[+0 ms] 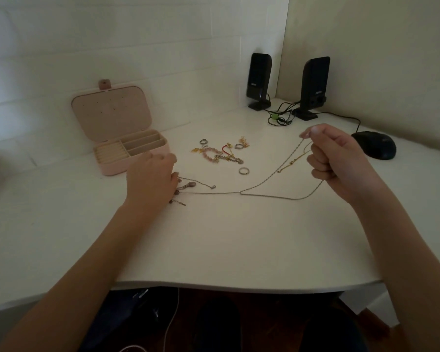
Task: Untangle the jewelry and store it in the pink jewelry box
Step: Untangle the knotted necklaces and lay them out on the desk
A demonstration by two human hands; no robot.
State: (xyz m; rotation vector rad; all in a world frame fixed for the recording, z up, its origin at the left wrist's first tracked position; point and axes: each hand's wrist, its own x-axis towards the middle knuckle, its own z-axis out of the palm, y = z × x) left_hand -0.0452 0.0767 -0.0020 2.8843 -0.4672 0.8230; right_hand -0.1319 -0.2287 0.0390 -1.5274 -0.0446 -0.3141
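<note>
The pink jewelry box stands with its lid up at the back left of the white desk. A long thin chain necklace stretches across the desk between my hands. My right hand is raised and pinches one end of the chain, with a short gold chain dangling from the same fingers. My left hand rests on the desk and presses the other end, where small pink pendants lie. A pile of tangled bracelets, charms and rings sits between the box and my right hand.
Two black speakers stand at the back with bundled cables. A black mouse lies right of my right hand. A lone ring lies near the pile. The desk's front edge curves in front of me.
</note>
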